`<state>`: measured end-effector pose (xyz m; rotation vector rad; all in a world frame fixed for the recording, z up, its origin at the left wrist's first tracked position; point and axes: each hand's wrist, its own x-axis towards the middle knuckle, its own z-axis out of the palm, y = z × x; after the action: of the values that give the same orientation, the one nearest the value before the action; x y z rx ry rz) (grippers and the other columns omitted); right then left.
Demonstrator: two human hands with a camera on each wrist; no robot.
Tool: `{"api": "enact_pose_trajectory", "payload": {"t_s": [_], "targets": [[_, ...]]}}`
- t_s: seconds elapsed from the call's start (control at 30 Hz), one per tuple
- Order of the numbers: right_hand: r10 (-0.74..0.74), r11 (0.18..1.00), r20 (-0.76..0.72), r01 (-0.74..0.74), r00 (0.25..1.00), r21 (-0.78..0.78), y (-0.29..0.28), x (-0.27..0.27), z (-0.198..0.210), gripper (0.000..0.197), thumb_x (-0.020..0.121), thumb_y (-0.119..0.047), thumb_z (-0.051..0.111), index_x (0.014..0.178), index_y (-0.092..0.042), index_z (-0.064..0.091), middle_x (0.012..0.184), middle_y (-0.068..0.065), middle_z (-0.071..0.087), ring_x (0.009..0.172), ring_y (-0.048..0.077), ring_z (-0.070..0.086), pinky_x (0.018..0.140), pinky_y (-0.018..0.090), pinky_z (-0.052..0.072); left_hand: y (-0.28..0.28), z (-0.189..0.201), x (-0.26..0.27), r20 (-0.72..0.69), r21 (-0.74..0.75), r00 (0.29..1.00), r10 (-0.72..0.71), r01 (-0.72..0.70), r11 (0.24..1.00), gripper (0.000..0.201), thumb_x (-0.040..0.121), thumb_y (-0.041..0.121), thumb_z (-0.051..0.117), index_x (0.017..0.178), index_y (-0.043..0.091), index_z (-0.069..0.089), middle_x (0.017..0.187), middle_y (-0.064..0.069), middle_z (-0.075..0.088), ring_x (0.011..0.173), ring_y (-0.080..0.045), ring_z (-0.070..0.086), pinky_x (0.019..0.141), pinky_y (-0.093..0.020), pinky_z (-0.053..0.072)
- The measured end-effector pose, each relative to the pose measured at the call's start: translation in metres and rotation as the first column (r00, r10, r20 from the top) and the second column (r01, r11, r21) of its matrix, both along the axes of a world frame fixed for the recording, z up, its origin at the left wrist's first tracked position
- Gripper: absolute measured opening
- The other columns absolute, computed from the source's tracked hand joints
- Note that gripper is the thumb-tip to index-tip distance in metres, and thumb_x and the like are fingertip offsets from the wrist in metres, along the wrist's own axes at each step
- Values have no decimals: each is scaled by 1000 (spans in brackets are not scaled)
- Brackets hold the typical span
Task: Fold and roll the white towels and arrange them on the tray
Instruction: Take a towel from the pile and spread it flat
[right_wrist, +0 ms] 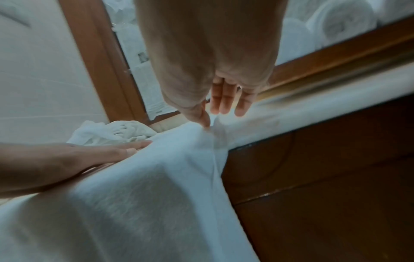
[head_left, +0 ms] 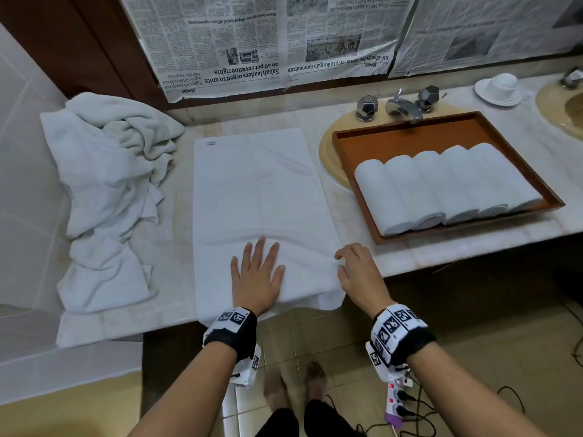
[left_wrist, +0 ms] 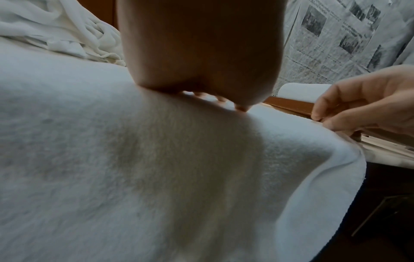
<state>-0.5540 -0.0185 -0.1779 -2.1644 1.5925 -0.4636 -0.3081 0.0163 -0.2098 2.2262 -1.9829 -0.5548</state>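
A white towel [head_left: 258, 197] lies spread flat on the marble counter, its near end hanging over the front edge. My left hand [head_left: 257, 272] presses flat on its near part, fingers straight and spread. My right hand [head_left: 353, 269] is at the towel's right edge, fingers relaxed, and the thumb tip touches the edge [right_wrist: 206, 124]. A brown wooden tray [head_left: 410, 141] sits to the right over a sink and holds several rolled white towels [head_left: 441, 184] side by side. The left wrist view shows the towel [left_wrist: 156, 168] under my palm [left_wrist: 201, 53].
A heap of crumpled white towels [head_left: 107, 184] lies on the counter's left end. A chrome faucet [head_left: 400, 105] stands behind the tray. An upturned cup on a saucer [head_left: 500, 86] and a second sink [head_left: 561, 105] are at far right. Newspaper [head_left: 268, 42] covers the wall.
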Motion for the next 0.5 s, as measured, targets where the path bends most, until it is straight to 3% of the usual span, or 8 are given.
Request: {"api": "enact_pose_trajectory", "payload": {"t_s": [0.23, 0.33, 0.37, 0.43, 0.5], "targets": [[-217, 972, -23, 213, 976, -98, -7, -6, -13, 27, 84, 7, 59, 107, -7, 63, 114, 10, 57, 104, 30, 53, 89, 44, 48, 0, 2, 3, -19, 5, 1000, -14, 14, 1000, 76, 85, 66, -2, 156, 44, 11, 166, 13, -5, 153, -16, -9, 121, -47, -8], [-51, 987, 27, 55, 998, -149, 9, 23, -9, 34, 92, -5, 53, 125, -7, 60, 132, 11, 57, 124, 27, 51, 111, 41, 36, 0, 1, 4, -25, -7, 1000, -19, 19, 1000, 75, 86, 66, 0, 156, 43, 13, 166, 12, -3, 153, -17, -8, 121, -46, -7], [19, 995, -6, -19, 1000, -101, 14, 32, -13, 40, 98, -15, 45, 136, -9, 53, 144, 9, 50, 136, 24, 42, 117, 39, 27, 0, 1, 5, -21, -12, 999, -25, 25, 1000, 74, 87, 66, 1, 156, 43, 14, 166, 12, -3, 153, -17, -7, 121, -46, -6], [118, 993, -159, -115, 980, 25, 21, 38, -26, 55, 104, -36, 21, 156, -18, 26, 164, 0, 19, 152, 16, 12, 123, 40, 7, 2, -1, 9, -10, -25, 999, -38, 38, 999, 72, 89, 66, 4, 156, 43, 15, 166, 12, -1, 154, -17, -5, 121, -46, -3], [135, 990, -319, -114, 938, 83, 20, 25, -36, 60, 104, -47, 5, 159, -25, 1, 165, -9, -9, 151, 10, -12, 122, 42, -7, 4, -3, 14, -17, -42, 998, -56, 55, 998, 70, 91, 66, 6, 156, 43, 15, 166, 13, 0, 154, -17, -4, 121, -44, -2]]}}
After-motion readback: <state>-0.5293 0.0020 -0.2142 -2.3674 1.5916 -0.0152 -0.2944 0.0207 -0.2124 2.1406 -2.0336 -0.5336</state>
